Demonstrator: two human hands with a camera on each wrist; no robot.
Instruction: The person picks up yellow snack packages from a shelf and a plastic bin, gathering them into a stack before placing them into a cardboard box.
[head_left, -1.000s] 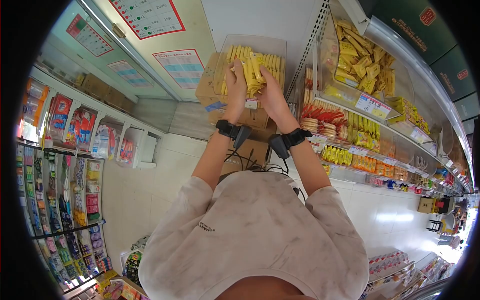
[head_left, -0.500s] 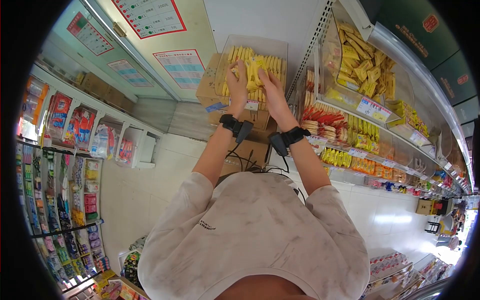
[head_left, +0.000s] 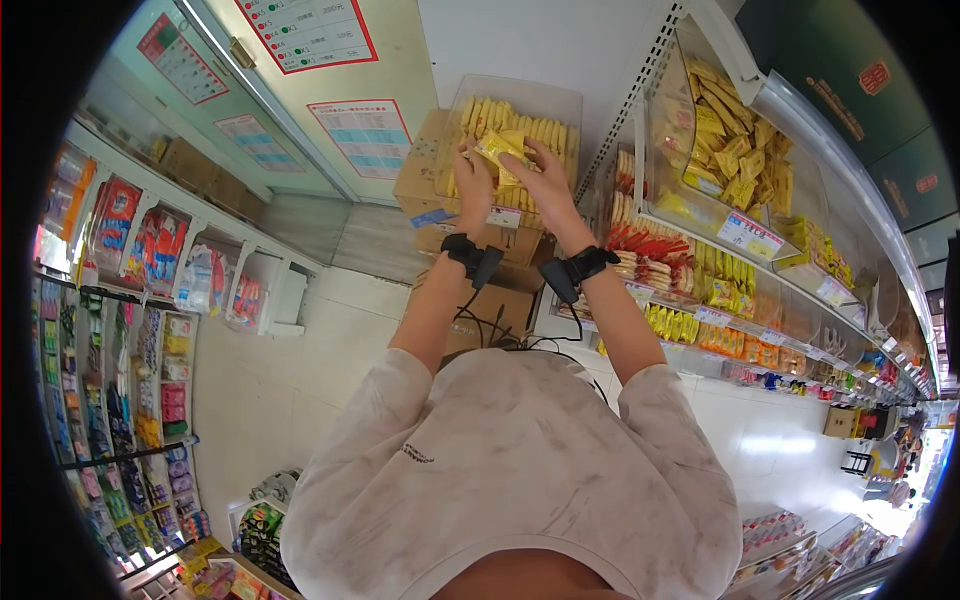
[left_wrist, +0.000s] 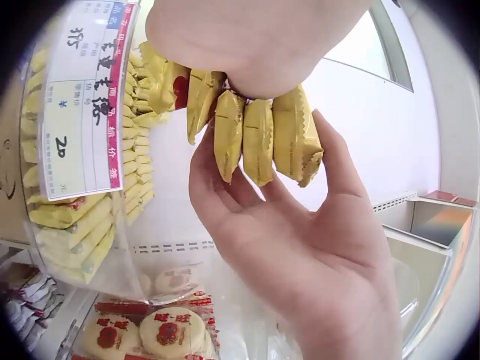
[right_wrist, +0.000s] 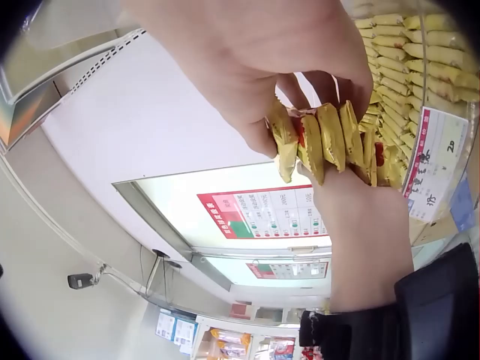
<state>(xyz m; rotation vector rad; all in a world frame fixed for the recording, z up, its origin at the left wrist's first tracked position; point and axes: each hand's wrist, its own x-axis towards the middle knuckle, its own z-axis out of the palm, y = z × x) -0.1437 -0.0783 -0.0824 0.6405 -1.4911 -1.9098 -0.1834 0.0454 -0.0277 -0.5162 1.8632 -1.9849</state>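
Several yellow packets [head_left: 502, 146] are held side by side in a row above a clear bin [head_left: 548, 90] of similar packets. My right hand [head_left: 550, 192] grips the row; in the left wrist view the fingers of that hand [left_wrist: 296, 247] curl round the packets [left_wrist: 258, 141], and in the right wrist view its thumb is at one end. My left hand [head_left: 475, 190] holds the other side, near my right; in the right wrist view the packets [right_wrist: 330, 139] partly hide this hand [right_wrist: 360, 225]. A price label [right_wrist: 439, 161] is on the bin's front.
Cardboard boxes [head_left: 422, 160] stand beside and under the bin. On the right, shelves hold a bin of loose yellow packets [head_left: 735, 140] and wrapped round crackers [head_left: 640, 240]. A glass door [head_left: 215, 110] and hanging goods [head_left: 155, 245] are at the left.
The packets have gone from standing lengthwise to lying tilted between my hands. My right hand has shifted its hold and reaches further over them. The view has moved slightly.
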